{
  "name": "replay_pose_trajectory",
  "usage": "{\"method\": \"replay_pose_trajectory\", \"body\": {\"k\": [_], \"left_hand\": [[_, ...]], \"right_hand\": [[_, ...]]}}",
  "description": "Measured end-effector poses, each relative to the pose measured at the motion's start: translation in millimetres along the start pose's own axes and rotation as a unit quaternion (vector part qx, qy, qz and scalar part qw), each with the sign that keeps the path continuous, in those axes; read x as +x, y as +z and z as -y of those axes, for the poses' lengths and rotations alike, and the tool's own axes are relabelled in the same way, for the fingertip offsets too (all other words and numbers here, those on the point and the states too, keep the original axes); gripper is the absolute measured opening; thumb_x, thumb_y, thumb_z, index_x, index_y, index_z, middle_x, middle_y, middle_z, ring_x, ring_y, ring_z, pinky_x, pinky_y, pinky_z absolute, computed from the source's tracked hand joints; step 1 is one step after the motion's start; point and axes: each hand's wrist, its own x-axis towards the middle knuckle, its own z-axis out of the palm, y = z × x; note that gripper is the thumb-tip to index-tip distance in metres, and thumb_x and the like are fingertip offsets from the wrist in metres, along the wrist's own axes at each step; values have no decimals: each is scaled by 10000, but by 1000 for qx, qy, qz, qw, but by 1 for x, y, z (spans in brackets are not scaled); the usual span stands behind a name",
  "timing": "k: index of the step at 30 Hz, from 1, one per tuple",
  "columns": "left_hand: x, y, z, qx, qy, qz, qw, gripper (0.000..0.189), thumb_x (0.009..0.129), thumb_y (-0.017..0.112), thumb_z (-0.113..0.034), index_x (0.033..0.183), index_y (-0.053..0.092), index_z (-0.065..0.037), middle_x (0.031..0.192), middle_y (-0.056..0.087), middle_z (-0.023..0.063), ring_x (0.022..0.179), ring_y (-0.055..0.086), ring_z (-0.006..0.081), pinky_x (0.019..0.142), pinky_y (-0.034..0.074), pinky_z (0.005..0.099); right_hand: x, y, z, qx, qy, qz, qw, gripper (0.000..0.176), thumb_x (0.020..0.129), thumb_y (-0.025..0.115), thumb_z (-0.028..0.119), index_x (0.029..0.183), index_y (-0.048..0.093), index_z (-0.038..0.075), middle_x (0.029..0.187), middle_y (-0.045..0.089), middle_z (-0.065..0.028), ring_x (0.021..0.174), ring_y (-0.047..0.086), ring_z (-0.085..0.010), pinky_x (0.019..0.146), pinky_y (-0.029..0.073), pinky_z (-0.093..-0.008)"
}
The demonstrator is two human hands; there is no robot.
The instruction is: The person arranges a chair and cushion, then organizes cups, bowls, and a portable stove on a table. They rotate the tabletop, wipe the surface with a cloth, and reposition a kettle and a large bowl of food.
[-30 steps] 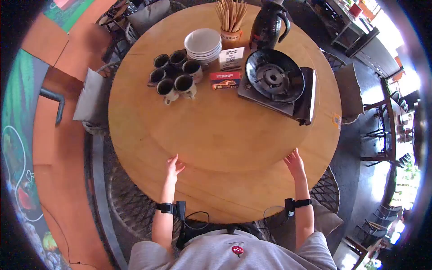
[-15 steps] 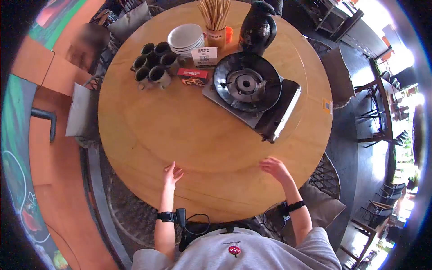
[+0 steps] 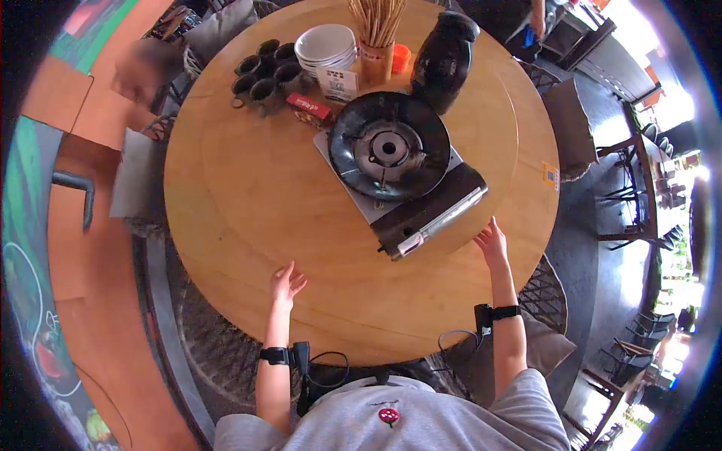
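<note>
Over the right part of the round wooden table, my right hand is open, fingers extended, close to the turntable's rim. Just up and left of it stands a portable gas stove with a round black burner pan. My left hand hovers open at the table's front left, thumb up and fingers apart, holding nothing. On the wooden turntable, behind the stove, are a red box, several dark mugs, stacked white bowls, a printed card, a chopstick holder and a black jug.
An orange container stands beside the chopsticks. A sticker is on the table's right edge. Chairs with cushions surround the table. At the top right, a person's hand shows near something blue.
The turntable has rotated clockwise: the stove shifted left and turned, the mugs moved farther back, the jug went right. My right hand moved right and away from me; my left hand barely moved.
</note>
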Motion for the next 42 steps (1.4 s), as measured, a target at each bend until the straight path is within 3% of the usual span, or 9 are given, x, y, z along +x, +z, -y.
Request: {"method": "replay_pose_trajectory", "body": {"k": [12, 19, 24, 27, 30, 33, 36, 39, 42], "left_hand": [[-3, 1, 15, 21, 13, 29, 999, 414, 744, 667, -302, 989, 471, -33, 837, 529, 56, 827, 564, 180, 673, 518, 347], [4, 2, 27, 14, 12, 46, 999, 365, 751, 660, -287, 961, 488, -43, 848, 535, 53, 814, 566, 169, 671, 517, 350], [11, 2, 23, 43, 32, -9, 999, 346, 757, 651, -294, 948, 491, -54, 856, 538, 48, 806, 567, 165, 670, 517, 356], [10, 2, 21, 40, 45, 9, 998, 264, 770, 639, -272, 892, 492, -90, 792, 543, 36, 787, 577, 177, 656, 518, 362], [15, -1, 24, 31, 40, 22, 998, 267, 776, 626, -301, 888, 499, -94, 783, 550, 32, 780, 579, 173, 628, 521, 341], [6, -2, 28, 16, 49, 34, 998, 287, 772, 624, -323, 878, 528, -75, 806, 552, 24, 749, 584, 152, 631, 506, 335], [-13, -9, 32, 43, 85, 17, 995, 283, 782, 608, -326, 875, 540, -67, 773, 566, 29, 736, 588, 142, 609, 500, 308], [-38, -20, 37, 79, 178, 16, 981, 297, 793, 597, -322, 896, 532, -51, 781, 577, 44, 723, 585, 129, 593, 488, 271], [-59, -49, 54, 111, 253, 45, 960, 306, 809, 581, -313, 922, 522, -34, 799, 587, 53, 717, 585, 120, 591, 471, 244]], "right_hand": [[3, -6, -6, -39, -10, -19, 999, 379, 842, 503, 396, 1020, 533, 64, 806, 559, -84, 741, 542, -181, 706, 468, -315], [11, -14, -19, -68, 3, -37, 997, 318, 837, 526, 360, 941, 541, 60, 752, 540, -48, 683, 536, -162, 649, 469, -297], [-1, -9, -27, -127, -21, -62, 990, 287, 841, 523, 348, 909, 543, 70, 724, 527, -31, 611, 528, -143, 568, 464, -283], [-27, 14, -11, -101, -17, -95, 990, 228, 844, 536, 265, 823, 523, 38, 640, 495, -36, 537, 512, -117, 450, 439, -226], [-9, 4, -26, -160, -28, -69, 984, 294, 835, 521, 358, 873, 530, 66, 686, 524, -46, 567, 542, -157, 514, 467, -265], [17, -13, -41, -165, -24, -86, 982, 298, 843, 504, 359, 866, 522, 63, 697, 547, -66, 544, 546, -163, 469, 456, -262], [-14, 2, -35, -168, -15, -204, 964, 299, 847, 494, 349, 860, 523, 52, 695, 567, -93, 534, 552, -171, 443, 450, -263], [-39, 4, -48, -229, -115, -180, 950, 302, 839, 507, 328, 858, 535, 28, 678, 574, -108, 548, 568, -183, 435, 452, -260], [-123, 59, -57, -256, -134, 48, 956, 282, 847, 496, 290, 867, 538, 12, 674, 580, -110, 555, 575, -184, 452, 453, -256]]}}
